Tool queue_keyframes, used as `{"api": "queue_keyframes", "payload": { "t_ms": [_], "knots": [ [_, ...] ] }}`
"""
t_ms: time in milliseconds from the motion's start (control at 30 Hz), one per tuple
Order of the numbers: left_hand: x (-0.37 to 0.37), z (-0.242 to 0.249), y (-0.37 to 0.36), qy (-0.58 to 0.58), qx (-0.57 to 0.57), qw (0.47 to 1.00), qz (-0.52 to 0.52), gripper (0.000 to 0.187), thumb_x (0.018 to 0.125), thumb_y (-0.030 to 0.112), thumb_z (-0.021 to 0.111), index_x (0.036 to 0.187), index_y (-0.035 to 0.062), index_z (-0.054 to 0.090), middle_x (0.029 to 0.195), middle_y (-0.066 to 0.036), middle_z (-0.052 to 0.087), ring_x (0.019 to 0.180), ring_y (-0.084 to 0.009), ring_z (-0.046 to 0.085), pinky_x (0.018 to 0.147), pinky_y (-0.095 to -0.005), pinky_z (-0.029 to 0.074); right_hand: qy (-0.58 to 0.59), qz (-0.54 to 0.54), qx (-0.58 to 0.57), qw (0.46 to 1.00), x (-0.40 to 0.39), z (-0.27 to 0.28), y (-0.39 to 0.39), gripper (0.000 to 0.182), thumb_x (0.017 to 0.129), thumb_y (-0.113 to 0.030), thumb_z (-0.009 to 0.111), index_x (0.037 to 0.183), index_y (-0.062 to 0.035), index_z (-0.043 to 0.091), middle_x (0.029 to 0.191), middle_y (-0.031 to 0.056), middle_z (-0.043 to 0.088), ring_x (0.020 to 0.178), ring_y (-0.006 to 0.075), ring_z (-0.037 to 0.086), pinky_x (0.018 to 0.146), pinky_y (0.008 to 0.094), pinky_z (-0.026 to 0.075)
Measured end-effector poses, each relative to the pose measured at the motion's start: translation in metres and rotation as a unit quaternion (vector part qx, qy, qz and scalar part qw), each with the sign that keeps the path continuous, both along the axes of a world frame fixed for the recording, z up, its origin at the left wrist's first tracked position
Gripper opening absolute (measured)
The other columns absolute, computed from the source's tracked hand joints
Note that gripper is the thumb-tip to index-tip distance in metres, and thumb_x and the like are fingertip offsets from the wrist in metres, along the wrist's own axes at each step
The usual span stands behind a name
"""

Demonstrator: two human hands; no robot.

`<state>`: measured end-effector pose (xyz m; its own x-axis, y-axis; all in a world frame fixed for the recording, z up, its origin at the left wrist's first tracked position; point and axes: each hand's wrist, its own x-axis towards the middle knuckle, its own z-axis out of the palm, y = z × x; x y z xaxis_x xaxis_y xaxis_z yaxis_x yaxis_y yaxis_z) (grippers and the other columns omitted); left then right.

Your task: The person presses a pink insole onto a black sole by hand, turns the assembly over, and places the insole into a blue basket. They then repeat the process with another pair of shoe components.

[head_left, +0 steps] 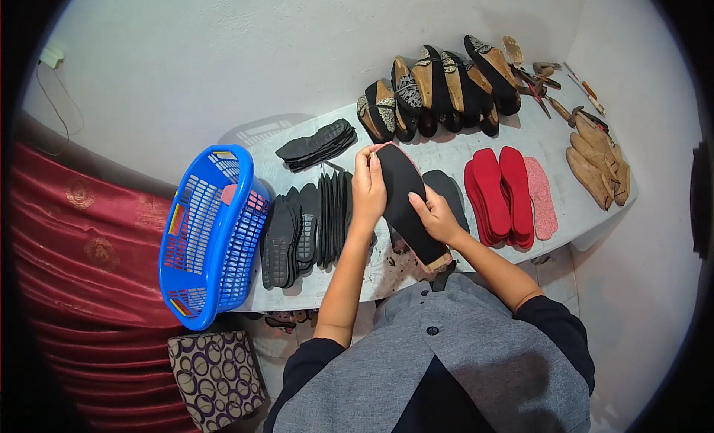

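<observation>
A person in a grey garment with dark sleeves holds a long, curved black sole piece [402, 186] in both hands above a white table [552, 139], the smooth, matte face turned up and a pinkish layer showing along its edge. The left hand [369, 189] grips the piece near its upper end, thumb laid against the black; the right hand [437, 219] clasps the opposite side lower down, thumb pressed flat on the face and most of its fingers hidden. To the left, black molded soles [284, 239] with grid-like relief overlap beside a row of thin soles on edge [336, 217], with a further dark stack [316, 145] behind, near a blue lattice-walled plastic basket [182, 279]. To the right lie plump red insoles [489, 199], with a speckled pink insole [543, 202] beside them. Along the far side, black shoe uppers with patterned panels [431, 87] stretch over wooden forms, near metal hand tools [543, 83] and a cluster of scuffed, rounded bare wooden lasts [595, 161].
</observation>
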<state>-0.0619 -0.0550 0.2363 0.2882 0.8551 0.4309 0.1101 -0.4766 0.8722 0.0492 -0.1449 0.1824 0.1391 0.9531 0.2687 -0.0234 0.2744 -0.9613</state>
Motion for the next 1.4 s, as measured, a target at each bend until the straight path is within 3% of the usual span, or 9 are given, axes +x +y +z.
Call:
{"api": "queue_keyframes", "payload": {
  "t_ms": [133, 467, 533, 600, 1100, 1200, 1233, 1333, 1400],
  "knots": [
    [0.009, -0.008, -0.011, -0.015, 0.065, 0.995, 0.073, 0.032, 0.093, 0.02, 0.034, 0.114, -0.003, 0.04, 0.104, -0.019, 0.054, 0.095, -0.0262, 0.055, 0.082, -0.0325, 0.041, 0.012, -0.029, 0.017, 0.999, -0.002, 0.001, 0.001, 0.035, 0.091, -0.024, 0.044, 0.112, 0.0033, 0.048, 0.089, 0.0049, 0.058, 0.078, 0.0074, 0.05, 0.069, 0.0221, 0.043],
    [0.012, -0.024, -0.046, 0.0, -0.025, 0.998, 0.059, 0.038, 0.094, 0.024, 0.032, 0.118, -0.005, 0.032, 0.1, -0.025, 0.054, 0.091, -0.0331, 0.055, 0.079, -0.0358, 0.042, 0.085, -0.11, 0.057, 0.989, -0.01, 0.007, 0.012, 0.032, 0.091, -0.022, 0.044, 0.112, 0.002, 0.05, 0.095, 0.0046, 0.057, 0.083, 0.0063, 0.05, 0.072, 0.021, 0.042],
    [0.016, -0.027, -0.055, -0.01, -0.047, 0.998, 0.044, 0.036, 0.094, 0.023, 0.033, 0.118, -0.0043, 0.033, 0.103, -0.021, 0.052, 0.093, -0.0269, 0.053, 0.08, -0.0334, 0.041, 0.1, -0.138, 0.059, 0.984, -0.009, 0.004, 0.016, 0.03, 0.092, -0.023, 0.043, 0.108, 0.0013, 0.052, 0.093, 0.0039, 0.057, 0.083, 0.0071, 0.049, 0.073, 0.0219, 0.041],
    [0.02, -0.039, -0.06, 0.01, -0.011, 0.999, 0.042, 0.038, 0.094, 0.022, 0.031, 0.121, -0.0056, 0.03, 0.106, -0.023, 0.05, 0.096, -0.0297, 0.053, 0.082, -0.0342, 0.041, 0.108, -0.161, 0.063, 0.979, -0.005, 0.0, 0.021, 0.03, 0.092, -0.024, 0.043, 0.106, 0.0011, 0.052, 0.092, 0.0038, 0.057, 0.083, 0.0076, 0.049, 0.073, 0.0225, 0.041],
    [-0.024, -0.061, -0.071, 0.128, -0.039, 0.99, -0.054, 0.025, 0.092, 0.022, 0.038, 0.105, 0.001, 0.042, 0.08, -0.024, 0.057, 0.074, -0.0398, 0.058, 0.061, -0.0405, 0.044, 0.205, -0.18, 0.04, 0.961, 0.016, 0.005, 0.023, 0.031, 0.092, -0.024, 0.042, 0.109, 0.0005, 0.051, 0.099, 0.0027, 0.055, 0.088, 0.0071, 0.047, 0.08, 0.022, 0.038],
    [-0.054, -0.05, -0.064, 0.194, -0.029, 0.977, -0.078, 0.025, 0.09, 0.022, 0.043, 0.105, 0.0024, 0.044, 0.077, -0.022, 0.058, 0.073, -0.0391, 0.058, 0.061, -0.0398, 0.045, 0.176, -0.151, 0.028, 0.972, 0.045, 0.007, 0.021, 0.027, 0.094, -0.028, 0.037, 0.093, -0.005, 0.052, 0.082, -0.002, 0.054, 0.074, 0.0038, 0.05, 0.065, 0.0177, 0.04],
    [-0.063, -0.048, -0.062, 0.223, -0.039, 0.97, -0.086, 0.024, 0.088, 0.022, 0.046, 0.103, 0.0032, 0.044, 0.076, -0.022, 0.058, 0.072, -0.0395, 0.058, 0.06, -0.0403, 0.045, 0.155, -0.136, -0.012, 0.978, 0.055, 0.003, 0.021, 0.028, 0.094, -0.03, 0.035, 0.086, -0.0085, 0.05, 0.069, -0.0035, 0.05, 0.059, 0.0034, 0.048, 0.05, 0.0165, 0.038],
    [-0.081, -0.044, -0.061, 0.265, -0.038, 0.958, -0.106, 0.022, 0.088, 0.02, 0.045, 0.101, 0.0024, 0.046, 0.071, -0.018, 0.056, 0.065, -0.0319, 0.058, 0.058, -0.0343, 0.043, 0.122, -0.035, -0.072, 0.989, 0.08, 0.003, 0.018, 0.033, 0.094, -0.032, 0.032, 0.097, -0.0065, 0.051, 0.071, -0.0039, 0.05, 0.064, 0.0025, 0.046, 0.058, 0.0166, 0.037],
    [-0.086, -0.039, -0.061, 0.282, -0.034, 0.951, -0.119, 0.021, 0.088, 0.02, 0.046, 0.1, 0.0027, 0.046, 0.07, -0.018, 0.056, 0.064, -0.0331, 0.058, 0.057, -0.0353, 0.043, 0.021, -0.049, -0.039, 0.998, 0.085, 0.004, 0.026, 0.035, 0.094, -0.033, 0.032, 0.087, -0.0052, 0.052, 0.067, -0.0012, 0.051, 0.059, 0.0054, 0.048, 0.053, 0.0194, 0.038]
  ]
}}
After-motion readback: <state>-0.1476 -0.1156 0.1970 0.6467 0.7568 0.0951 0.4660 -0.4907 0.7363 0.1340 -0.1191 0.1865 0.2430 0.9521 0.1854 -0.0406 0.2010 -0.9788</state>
